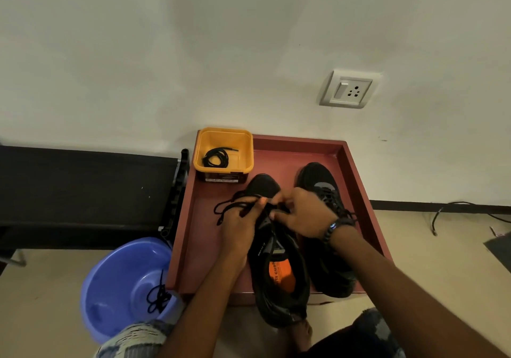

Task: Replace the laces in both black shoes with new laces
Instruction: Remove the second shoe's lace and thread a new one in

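Two black shoes lie in a reddish-brown tray (356, 169). The left shoe (279, 280), with an orange insole, reaches over the tray's near edge. My left hand (240, 225) grips a black lace (229, 205) that loops out to the left of its toe. My right hand (301, 214) pinches the lace at the eyelets near the toe. The right shoe (320, 180) stands laced beside it, partly hidden by my right wrist. A yellow box (243, 150) at the tray's far left corner holds a coiled black lace (217, 158).
A blue plastic basin (119, 283) on the floor left of the tray holds another black lace (157, 297). A black bench (77, 189) runs along the wall at left. A wall socket (348, 89) and a loose cable (453, 211) are at right.
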Motion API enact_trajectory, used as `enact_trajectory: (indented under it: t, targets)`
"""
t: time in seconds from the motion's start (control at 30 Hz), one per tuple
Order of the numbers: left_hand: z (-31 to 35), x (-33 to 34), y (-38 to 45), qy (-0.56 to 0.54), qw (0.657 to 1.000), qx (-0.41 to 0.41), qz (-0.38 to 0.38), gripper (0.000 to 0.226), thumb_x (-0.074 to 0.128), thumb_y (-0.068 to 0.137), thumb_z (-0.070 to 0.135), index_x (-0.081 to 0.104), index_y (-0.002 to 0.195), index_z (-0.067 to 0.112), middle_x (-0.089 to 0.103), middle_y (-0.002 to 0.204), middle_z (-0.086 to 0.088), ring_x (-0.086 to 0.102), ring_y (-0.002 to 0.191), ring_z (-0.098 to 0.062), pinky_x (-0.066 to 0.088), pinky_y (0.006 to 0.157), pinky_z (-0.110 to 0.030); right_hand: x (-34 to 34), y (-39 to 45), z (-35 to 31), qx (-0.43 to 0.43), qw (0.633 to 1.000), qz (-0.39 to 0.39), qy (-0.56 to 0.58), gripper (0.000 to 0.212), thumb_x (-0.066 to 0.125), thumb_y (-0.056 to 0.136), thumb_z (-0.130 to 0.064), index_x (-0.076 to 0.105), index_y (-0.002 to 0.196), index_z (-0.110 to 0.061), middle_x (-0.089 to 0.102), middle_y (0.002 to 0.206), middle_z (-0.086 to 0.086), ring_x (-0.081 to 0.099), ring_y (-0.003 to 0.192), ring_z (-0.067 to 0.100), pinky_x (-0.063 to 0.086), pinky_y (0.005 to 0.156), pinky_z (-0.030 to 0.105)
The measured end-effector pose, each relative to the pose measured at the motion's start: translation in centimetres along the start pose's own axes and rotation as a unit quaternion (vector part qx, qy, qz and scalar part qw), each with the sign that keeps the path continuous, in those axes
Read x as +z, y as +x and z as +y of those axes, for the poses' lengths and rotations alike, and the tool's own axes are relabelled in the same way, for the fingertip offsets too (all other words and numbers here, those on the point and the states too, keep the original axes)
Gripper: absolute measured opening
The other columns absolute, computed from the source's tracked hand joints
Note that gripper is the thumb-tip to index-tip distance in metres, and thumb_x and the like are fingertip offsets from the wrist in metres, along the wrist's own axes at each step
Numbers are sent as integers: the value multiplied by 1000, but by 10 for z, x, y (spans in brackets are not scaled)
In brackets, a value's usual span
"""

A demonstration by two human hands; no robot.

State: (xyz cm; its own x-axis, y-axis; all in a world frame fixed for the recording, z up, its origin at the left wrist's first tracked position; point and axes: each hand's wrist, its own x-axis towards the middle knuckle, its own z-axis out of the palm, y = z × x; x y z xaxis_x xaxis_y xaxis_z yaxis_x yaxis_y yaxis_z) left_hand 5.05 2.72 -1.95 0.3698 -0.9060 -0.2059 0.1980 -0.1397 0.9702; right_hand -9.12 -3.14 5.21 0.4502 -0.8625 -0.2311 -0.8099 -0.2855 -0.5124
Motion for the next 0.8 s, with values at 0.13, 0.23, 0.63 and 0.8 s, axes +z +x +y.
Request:
enact_trajectory:
  t: [0.13,0.23,0.63,0.8]
  targets:
    - [9,0,-1,-108,994,-21,1,9,69,91,21,73,95,13,76,91,-4,72,90,-21,56,78,-32,18,4,7,11,997,80,-18,6,69,89,-27,71,94,-25,68,98,-4,63,92,14,54,86,36]
    - [8,-4,-2,-132,991,-21,-20,12,66,93,24,72,100,16,76,96,0,72,94,-16,54,79,-28,17,9,1,25,996,70,-43,5,66,91,-27,69,90,-24,64,90,-6,63,88,16,54,82,37]
    - [-18,-14,13,236,967,75,-62,59,79,73,48,57,127,39,47,134,5,53,117,-6,51,93,-25,-20,9,-36,9,965,60,254,12,73,88,-28,73,88,-17,72,86,-1,63,79,8,52,78,22]
    - [-15,-13,5,221,969,81,-72,40,81,79,36,57,105,55,46,132,8,53,113,-5,49,98,-30,-11,4,-35,2,964,55,261,10,72,90,-24,72,92,-14,74,86,1,68,80,10,52,77,16]
